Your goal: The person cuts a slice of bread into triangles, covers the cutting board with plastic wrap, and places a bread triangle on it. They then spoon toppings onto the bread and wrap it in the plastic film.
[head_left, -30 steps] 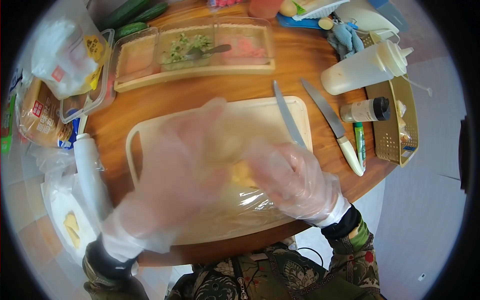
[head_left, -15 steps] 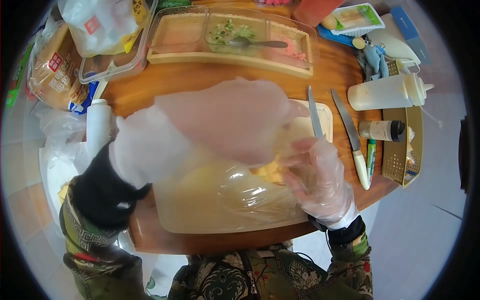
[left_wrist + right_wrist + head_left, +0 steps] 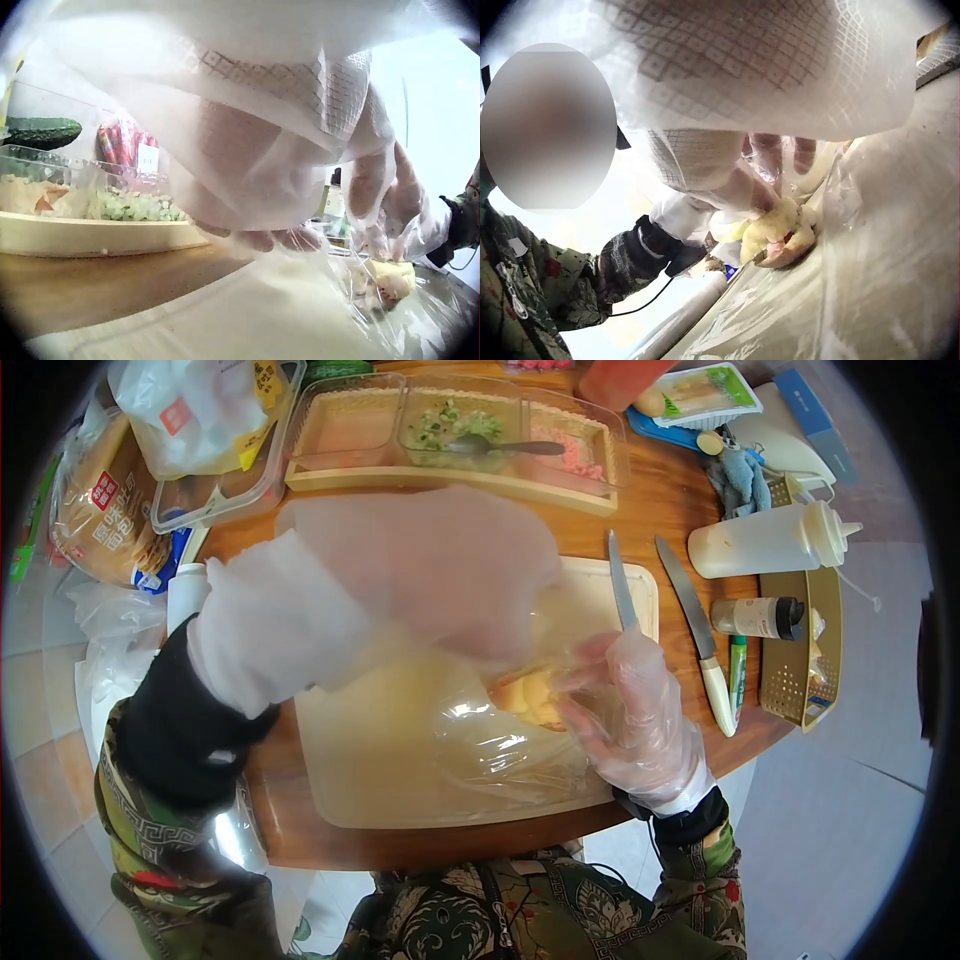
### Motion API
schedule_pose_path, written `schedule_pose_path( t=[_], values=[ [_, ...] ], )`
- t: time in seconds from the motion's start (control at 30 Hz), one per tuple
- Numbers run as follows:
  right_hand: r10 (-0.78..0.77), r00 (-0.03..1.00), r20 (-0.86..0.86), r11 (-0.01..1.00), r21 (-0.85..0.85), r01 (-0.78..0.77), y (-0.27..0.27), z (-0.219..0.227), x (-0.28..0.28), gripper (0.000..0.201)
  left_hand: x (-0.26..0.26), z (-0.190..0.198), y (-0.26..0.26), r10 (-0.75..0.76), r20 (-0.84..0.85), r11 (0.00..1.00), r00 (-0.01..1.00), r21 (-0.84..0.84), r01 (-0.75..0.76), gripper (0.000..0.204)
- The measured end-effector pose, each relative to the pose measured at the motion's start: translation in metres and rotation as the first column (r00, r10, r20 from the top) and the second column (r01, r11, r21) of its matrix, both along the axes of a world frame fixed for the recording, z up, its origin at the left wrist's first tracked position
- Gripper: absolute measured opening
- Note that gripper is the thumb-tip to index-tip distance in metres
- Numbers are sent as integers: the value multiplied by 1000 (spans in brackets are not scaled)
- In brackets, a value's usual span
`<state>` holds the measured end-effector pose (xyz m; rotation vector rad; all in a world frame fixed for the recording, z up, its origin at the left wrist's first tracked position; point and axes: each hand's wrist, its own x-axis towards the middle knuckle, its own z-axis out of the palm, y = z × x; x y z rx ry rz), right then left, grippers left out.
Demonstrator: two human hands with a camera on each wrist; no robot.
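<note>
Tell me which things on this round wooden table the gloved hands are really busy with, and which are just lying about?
In hand:
- left hand in a clear glove
- right hand in a clear glove
- small yellow food piece
- clear plastic wrap sheet
- cream plastic cutting board

Lying about:
- two knives
- white squeeze bottle
- three-part tray of chopped fillings
- bagged bread loaf

Light: bright, even daylight; wrist views washed out toward the right.
Glare: highlights on plastic wrap (image 3: pixel 480 745), centre.
Distortion: fisheye vignette, dark corners.
Blur: gloved hands smeared close-up.
</note>
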<state>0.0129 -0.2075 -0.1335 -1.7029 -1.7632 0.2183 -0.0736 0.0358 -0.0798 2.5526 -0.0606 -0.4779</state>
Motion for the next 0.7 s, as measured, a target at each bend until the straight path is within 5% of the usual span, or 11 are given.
schedule_pose_path(
  t=[0.03,0.1,0.13,0.2,0.33,0.4,0.43,0.5,0.6,0.7],
  values=[
    [-1,1000,0,1000,0,1,1,0,-1,110,-1,-4,2,-1,0,1000,1000,0,1,51],
    [-74,990,-119,994,69,83,3,-2,-5,74,-4,-14,7,28,155,999,988,-47,-21,39],
    [-77,990,-119,994,68,86,2,-1,-4,74,-6,-16,10,25,155,999,988,-47,-18,39],
    [-5,1000,15,999,42,4,3,1,0,110,-8,-18,15,29,146,992,989,-123,-11,30],
    [41,998,-51,998,44,-38,6,1,1,108,-15,-1,12,-18,90,998,996,-54,23,19],
    [15,992,-125,994,110,-1,10,4,-2,77,-21,6,9,-44,51,999,998,-8,45,13],
    [12,992,-124,994,111,2,9,3,-3,77,-28,1,9,-47,51,999,998,-7,48,13],
    [-41,989,-141,989,133,60,8,-1,-5,73,-42,-12,8,-119,456,993,882,40,114,10],
    [-54,984,-167,991,113,73,8,2,-6,70,-38,-16,-4,34,459,998,888,35,-56,29],
    [-39,990,-135,989,137,58,9,3,-5,68,-40,-19,-8,30,491,998,871,27,-50,27]
  ],
)
